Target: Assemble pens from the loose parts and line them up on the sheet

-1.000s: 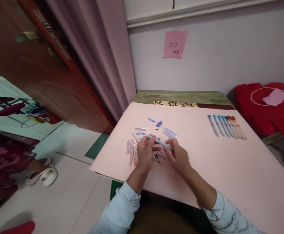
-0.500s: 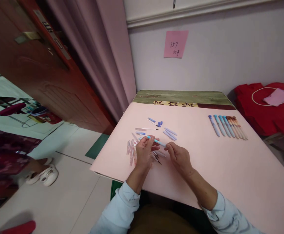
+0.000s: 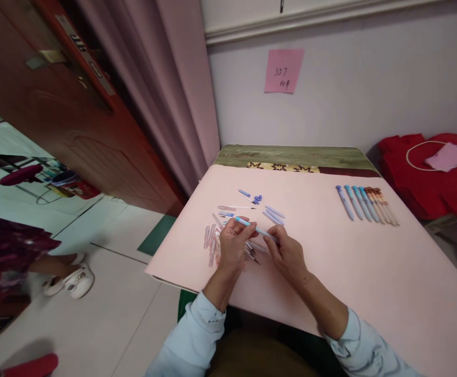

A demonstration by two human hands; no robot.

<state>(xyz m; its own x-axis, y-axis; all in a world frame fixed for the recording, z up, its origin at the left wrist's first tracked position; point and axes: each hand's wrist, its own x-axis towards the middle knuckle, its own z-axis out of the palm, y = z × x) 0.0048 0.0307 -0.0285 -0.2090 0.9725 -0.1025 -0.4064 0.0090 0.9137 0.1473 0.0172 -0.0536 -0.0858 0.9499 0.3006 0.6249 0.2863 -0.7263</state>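
Observation:
Both my hands hold one light blue pen (image 3: 256, 229) just above the pink table cover (image 3: 330, 251). My left hand (image 3: 233, 247) pinches the pen's left end and my right hand (image 3: 288, 255) pinches its right end. Under and around the hands lie loose pen parts (image 3: 212, 238): clear barrels, thin refills and blue pieces (image 3: 256, 199). What lies directly beneath my hands is hidden.
A row of several finished pens (image 3: 365, 203), blue then orange, lies at the back right of the cover. A red bag (image 3: 432, 173) sits right of the table. Another person's legs and white shoes (image 3: 71, 280) stand on the floor at the left, near a wooden door (image 3: 55, 104).
My right hand slid back along the pen and closed on its right end again. The person at the left shifted slightly. The parts on the table have not moved.

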